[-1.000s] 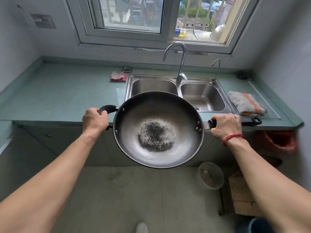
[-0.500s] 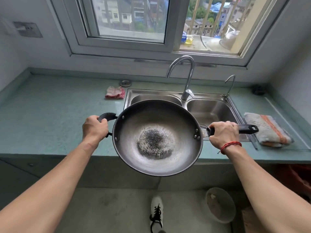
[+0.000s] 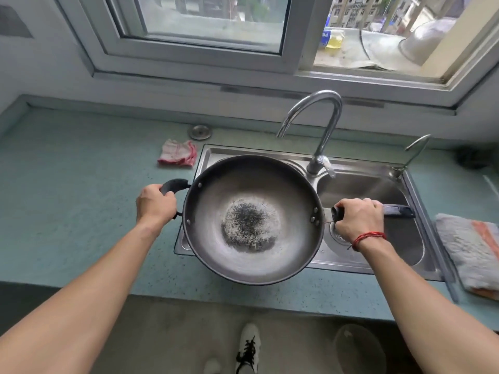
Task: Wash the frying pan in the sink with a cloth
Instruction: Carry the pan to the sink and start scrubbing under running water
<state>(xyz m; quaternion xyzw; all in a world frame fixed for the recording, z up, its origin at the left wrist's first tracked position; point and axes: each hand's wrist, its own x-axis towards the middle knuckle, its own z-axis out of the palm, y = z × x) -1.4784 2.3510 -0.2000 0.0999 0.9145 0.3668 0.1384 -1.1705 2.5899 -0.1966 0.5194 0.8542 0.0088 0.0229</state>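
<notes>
A large grey frying pan with a dark burnt patch in its middle hangs over the left basin of the steel double sink. My left hand grips the pan's short black loop handle. My right hand, with a red string at the wrist, is closed around the long black handle above the right basin. A small pink and white cloth lies on the counter just left of the sink. The left basin is mostly hidden by the pan.
A curved tap rises behind the pan and a thin second tap stands at the sink's back right. A folded grey and orange towel lies right of the sink. A metal plug sits behind the cloth. The green counter stretches left.
I have stepped up to the counter, and the pan has moved forward from in front of the counter edge to above the left basin. Both hands keep their hold.
</notes>
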